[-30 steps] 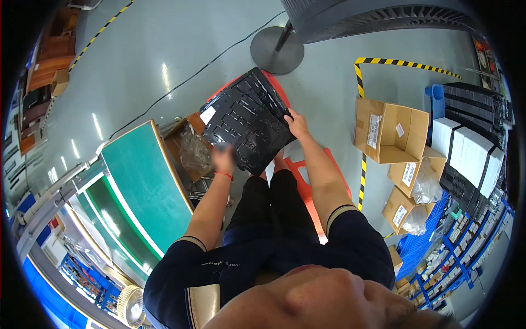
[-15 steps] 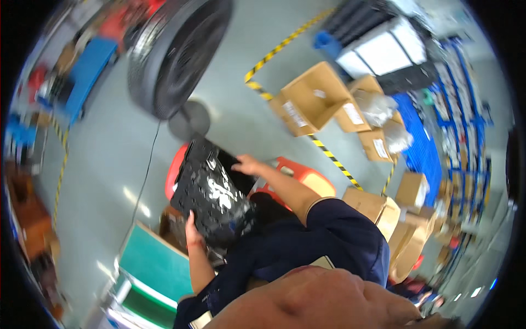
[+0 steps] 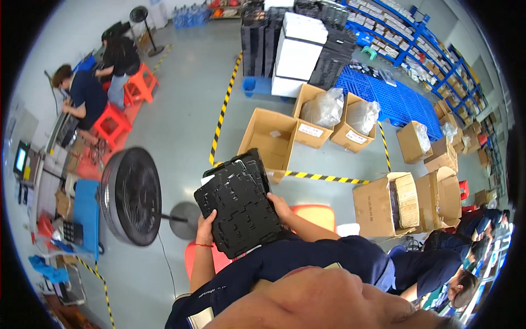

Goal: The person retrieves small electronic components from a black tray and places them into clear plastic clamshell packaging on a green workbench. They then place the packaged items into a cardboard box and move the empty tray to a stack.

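Note:
Between my hands is a stack of black moulded plastic trays [image 3: 238,205], flat and rectangular with raised cut-out shapes. Its near edge comes close to my body. My left hand [image 3: 206,229] grips the left edge, thumb on top and the other fingers out of sight beneath. On the opposite edge my right hand [image 3: 280,209] is closed, its fingers partly hidden by the trays. A small white piece [image 3: 207,180] shows at the stack's left corner. Just beyond the stack stands an open cardboard box [image 3: 268,140].
A black floor fan [image 3: 131,196] stands to the left. Under the trays are a red stool [image 3: 200,260] and an orange-topped stool [image 3: 313,218]. Bag-filled boxes [image 3: 353,127] stand ahead, with more cartons [image 3: 386,204] at right. Co-workers sit at far left and right.
My view has swung to the right, with the fan and boxes now further left. The trays have come along in both hands and lie more squarely ahead, near the open box.

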The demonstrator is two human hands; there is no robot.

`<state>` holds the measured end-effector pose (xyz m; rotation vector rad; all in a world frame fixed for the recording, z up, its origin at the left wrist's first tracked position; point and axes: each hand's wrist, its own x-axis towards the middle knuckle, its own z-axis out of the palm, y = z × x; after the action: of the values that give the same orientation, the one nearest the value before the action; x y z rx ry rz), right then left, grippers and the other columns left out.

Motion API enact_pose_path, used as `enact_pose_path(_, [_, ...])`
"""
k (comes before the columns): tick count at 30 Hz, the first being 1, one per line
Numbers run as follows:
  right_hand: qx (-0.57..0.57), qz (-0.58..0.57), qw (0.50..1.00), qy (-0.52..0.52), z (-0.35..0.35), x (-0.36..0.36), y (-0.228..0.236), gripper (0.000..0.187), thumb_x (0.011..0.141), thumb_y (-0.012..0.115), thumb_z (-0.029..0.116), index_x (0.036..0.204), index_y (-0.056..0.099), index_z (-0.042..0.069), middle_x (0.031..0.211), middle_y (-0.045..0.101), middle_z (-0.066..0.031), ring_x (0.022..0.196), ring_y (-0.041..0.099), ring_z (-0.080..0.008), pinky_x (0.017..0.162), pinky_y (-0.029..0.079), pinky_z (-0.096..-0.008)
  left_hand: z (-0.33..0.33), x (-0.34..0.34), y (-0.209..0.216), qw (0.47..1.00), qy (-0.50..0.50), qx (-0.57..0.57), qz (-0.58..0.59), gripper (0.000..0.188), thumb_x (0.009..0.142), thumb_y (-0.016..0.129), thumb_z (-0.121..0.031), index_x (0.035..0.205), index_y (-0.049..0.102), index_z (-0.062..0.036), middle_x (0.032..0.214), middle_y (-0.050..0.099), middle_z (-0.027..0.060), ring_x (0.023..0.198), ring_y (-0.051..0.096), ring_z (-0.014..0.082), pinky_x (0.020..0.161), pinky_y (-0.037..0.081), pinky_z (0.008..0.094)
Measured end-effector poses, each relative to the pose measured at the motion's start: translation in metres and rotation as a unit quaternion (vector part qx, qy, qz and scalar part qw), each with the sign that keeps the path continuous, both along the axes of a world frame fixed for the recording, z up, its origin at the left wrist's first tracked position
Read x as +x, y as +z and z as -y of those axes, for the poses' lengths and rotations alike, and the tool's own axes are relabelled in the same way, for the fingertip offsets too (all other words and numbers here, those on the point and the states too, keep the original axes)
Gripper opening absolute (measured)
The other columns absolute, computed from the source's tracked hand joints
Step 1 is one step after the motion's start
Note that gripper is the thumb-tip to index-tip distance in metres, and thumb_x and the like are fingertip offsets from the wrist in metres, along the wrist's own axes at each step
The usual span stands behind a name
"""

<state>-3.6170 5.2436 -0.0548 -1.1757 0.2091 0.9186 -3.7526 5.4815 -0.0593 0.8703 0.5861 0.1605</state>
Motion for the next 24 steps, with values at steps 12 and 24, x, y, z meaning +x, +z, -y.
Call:
enact_pose_path(12, [-0.279, 0.408, 0.861, 0.118, 0.041, 0.122, 0.059, 0.040, 0.071, 0.071, 0.033, 0.093, 0.062, 0.000, 0.078, 0.065, -0.0143, 0.068, 0.064, -0.0233, 0.065, 0.049, -0.0337, -0.006, 0.238, 0.028, 0.986, -0.132, 0.102, 0.009, 0.041, 0.082, 0.064, -0.022, 0.111, 0.049, 0.0023, 0.105, 0.058, 0.0128, 0.086, 0.060, 0.0194, 0.074, 0.050, 0.0303])
enact_pose_path(24, [-0.245, 0.331, 0.902, -0.128, 0.043, 0.205, 0.060, 0.035, 0.082, 0.062, 0.017, 0.111, 0.056, 0.000, 0.090, 0.065, -0.0104, 0.080, 0.059, -0.0152, 0.073, 0.047, -0.0286, 0.005, 0.355, 0.000, 0.932, -0.356, -0.048, 0.047, 0.044, 0.082, 0.062, -0.008, 0.121, 0.044, 0.0006, 0.118, 0.053, 0.0109, 0.109, 0.052, 0.0233, 0.093, 0.043, 0.0358])
